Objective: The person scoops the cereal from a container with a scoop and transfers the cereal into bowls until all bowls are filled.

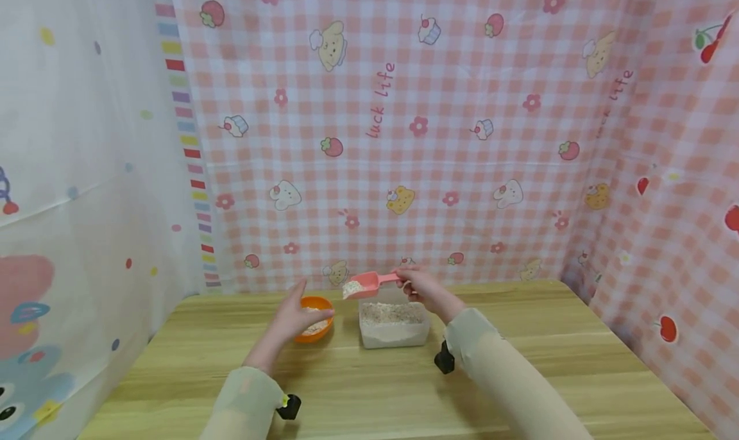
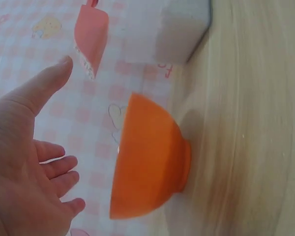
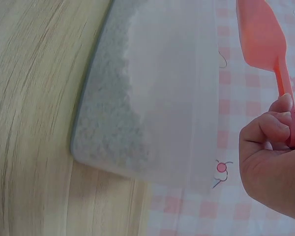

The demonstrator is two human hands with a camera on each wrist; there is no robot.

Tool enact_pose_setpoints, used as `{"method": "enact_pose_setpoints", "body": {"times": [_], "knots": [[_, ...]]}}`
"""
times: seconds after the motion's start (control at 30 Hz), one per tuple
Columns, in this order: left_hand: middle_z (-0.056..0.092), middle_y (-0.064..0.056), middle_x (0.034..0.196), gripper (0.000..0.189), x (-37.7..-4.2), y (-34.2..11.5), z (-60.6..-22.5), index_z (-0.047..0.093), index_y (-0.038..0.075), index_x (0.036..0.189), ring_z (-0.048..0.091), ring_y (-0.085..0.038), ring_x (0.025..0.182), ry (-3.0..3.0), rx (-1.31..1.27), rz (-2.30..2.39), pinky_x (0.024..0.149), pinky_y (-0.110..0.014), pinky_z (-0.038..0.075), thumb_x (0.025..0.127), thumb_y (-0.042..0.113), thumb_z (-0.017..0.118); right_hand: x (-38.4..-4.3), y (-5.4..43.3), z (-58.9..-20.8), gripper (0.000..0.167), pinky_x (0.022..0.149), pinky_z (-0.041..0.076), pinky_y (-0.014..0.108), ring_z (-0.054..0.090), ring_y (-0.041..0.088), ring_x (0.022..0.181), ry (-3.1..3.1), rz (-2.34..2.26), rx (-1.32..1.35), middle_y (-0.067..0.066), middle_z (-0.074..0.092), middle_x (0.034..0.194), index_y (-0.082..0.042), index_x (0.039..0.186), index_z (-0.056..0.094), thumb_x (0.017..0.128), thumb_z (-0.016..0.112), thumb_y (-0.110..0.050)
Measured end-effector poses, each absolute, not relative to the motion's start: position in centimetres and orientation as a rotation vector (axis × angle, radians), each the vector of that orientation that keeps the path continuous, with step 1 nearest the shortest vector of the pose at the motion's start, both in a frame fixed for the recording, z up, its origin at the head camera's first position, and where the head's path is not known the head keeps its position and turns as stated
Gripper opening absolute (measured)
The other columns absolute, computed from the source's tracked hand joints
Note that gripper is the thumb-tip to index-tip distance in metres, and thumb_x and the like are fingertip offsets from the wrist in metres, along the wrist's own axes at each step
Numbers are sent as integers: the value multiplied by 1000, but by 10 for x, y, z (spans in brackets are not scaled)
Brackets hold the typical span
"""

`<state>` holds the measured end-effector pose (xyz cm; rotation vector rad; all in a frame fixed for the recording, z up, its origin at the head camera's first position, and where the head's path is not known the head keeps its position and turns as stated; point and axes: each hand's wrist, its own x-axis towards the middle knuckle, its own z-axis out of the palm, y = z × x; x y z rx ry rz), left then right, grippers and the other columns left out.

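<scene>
My right hand (image 1: 424, 288) grips the handle of a pink scoop (image 1: 369, 284), held above the table and pointing left. Pale flakes (image 1: 352, 288) fill the scoop's front end. Below it stands a translucent white box (image 1: 395, 335), partly filled with similar flakes. To the left is an orange bowl (image 2: 150, 160), also with pale flakes (image 1: 316, 326) inside. My left hand (image 2: 32, 147) hovers beside the bowl's rim, thumb spread from the fingers, holding nothing. In the right wrist view the scoop (image 3: 262, 37) is in the upper right, beyond the box's rim.
Everything stands on a wooden table (image 1: 358, 395). Behind it hangs a pink checked curtain (image 1: 369, 170), and a white patterned one (image 1: 86, 203) hangs on the left. Black devices (image 1: 444, 358) are strapped at both wrists.
</scene>
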<state>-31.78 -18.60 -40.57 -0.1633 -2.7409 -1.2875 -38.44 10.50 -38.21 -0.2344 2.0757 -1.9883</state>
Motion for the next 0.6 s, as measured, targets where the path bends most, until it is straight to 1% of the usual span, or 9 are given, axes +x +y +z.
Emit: {"method": "enact_pose_setpoints", "body": {"times": [0.13, 0.2, 0.3, 0.43, 0.5, 0.6], "knots": [[15, -26, 157, 104, -316, -193, -413, 15, 0, 154, 17, -47, 141, -2717, -167, -1304, 110, -62, 21, 80, 36, 79, -386, 100, -382, 32, 45, 26, 21, 33, 10, 53, 2059, -1984, -261, 3, 52, 71, 3, 123, 60, 104, 43, -16], [15, -27, 156, 104, -315, -196, -417, 15, 0, 154, 18, -48, 140, -2710, -170, -1293, 109, -63, 22, 80, 34, 79, -387, 97, -382, 31, 44, 25, 21, 33, 10, 52, 2055, -1987, -260, 3, 53, 71, 2, 121, 62, 104, 44, -16], [14, -28, 156, 104, -315, -199, -425, 15, -2, 153, 19, -48, 140, -2708, -164, -1288, 109, -63, 22, 80, 35, 80, -388, 93, -383, 29, 45, 26, 21, 34, 10, 52, 2057, -1992, -252, 4, 53, 71, 1, 119, 63, 103, 45, -16], [15, -30, 155, 106, -314, -204, -434, 15, -4, 152, 19, -48, 140, -2703, -98, -1330, 110, -62, 21, 79, 37, 80, -387, 85, -382, 29, 46, 28, 22, 36, 10, 53, 2084, -1964, -244, 4, 54, 71, 3, 121, 61, 102, 47, -15], [14, -31, 155, 107, -312, -206, -436, 14, -8, 151, 18, -49, 139, -2701, -67, -1353, 110, -62, 20, 79, 37, 80, -386, 80, -382, 28, 46, 28, 22, 36, 10, 53, 2094, -1957, -252, 3, 54, 70, 3, 119, 62, 102, 47, -14], [13, -33, 154, 109, -309, -208, -437, 13, -11, 149, 17, -51, 139, -2707, -44, -1358, 110, -62, 19, 78, 37, 80, -386, 74, -384, 28, 46, 28, 21, 36, 9, 53, 2112, -1941, -270, 2, 54, 71, 3, 119, 62, 102, 48, -14]]}}
